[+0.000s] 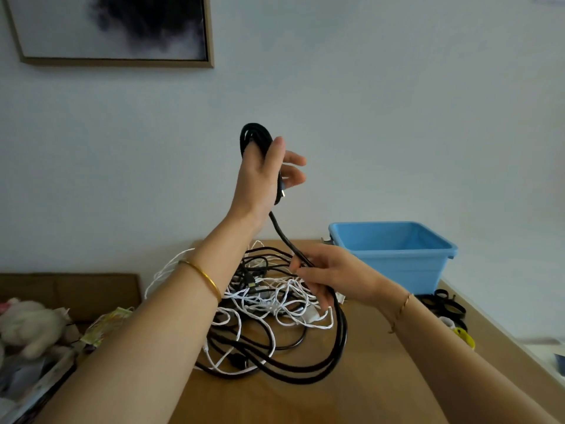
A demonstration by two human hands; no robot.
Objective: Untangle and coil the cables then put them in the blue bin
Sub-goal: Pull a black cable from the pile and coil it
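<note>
My left hand (263, 172) is raised above the table and holds several loops of a black cable (255, 134) wound around its fingers. The same cable runs down from it to my right hand (330, 273), which pinches it just above the pile. A tangle of black and white cables (263, 304) lies on the wooden table (382, 377) under both hands. The blue bin (394, 255) stands at the table's far right corner and looks empty.
A box with a soft toy (27, 325) and other clutter sits to the left of the table. Small dark round objects (443, 304) and a yellow item (464, 336) lie along the right edge near the bin. A framed picture (113, 29) hangs on the wall.
</note>
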